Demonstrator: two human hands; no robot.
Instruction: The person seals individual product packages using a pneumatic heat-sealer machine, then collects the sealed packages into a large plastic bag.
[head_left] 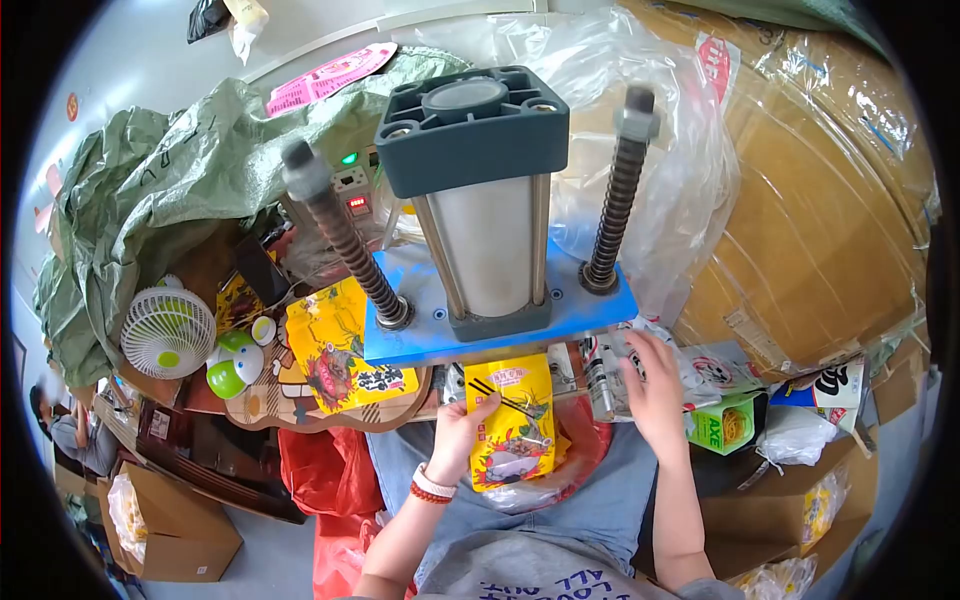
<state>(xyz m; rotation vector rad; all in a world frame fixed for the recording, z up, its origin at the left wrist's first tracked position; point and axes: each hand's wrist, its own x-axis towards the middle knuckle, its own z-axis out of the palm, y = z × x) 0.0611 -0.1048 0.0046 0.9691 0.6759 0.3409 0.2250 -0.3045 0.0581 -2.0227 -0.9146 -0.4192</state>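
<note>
My left hand (466, 432) pinches the upper left edge of a yellow printed packet (512, 440), which hangs upright above my lap. The top of that packet is right at the front edge of a press with a blue plate (405, 345). To the right, my right hand (655, 390) has its fingers apart and slightly bent, over clear plastic packs with black-and-white print (605, 375). A stack of yellow packets (350, 350) lies on a wooden board (260, 408) left of the press.
Two spring-wound posts flank the press's metal cylinder (490, 250). A white fan (168, 333) stands at the left. Red bags (325, 470) hang below the board. A green AXE-labelled box (725, 425) and a large wrapped carton (800, 230) are at the right.
</note>
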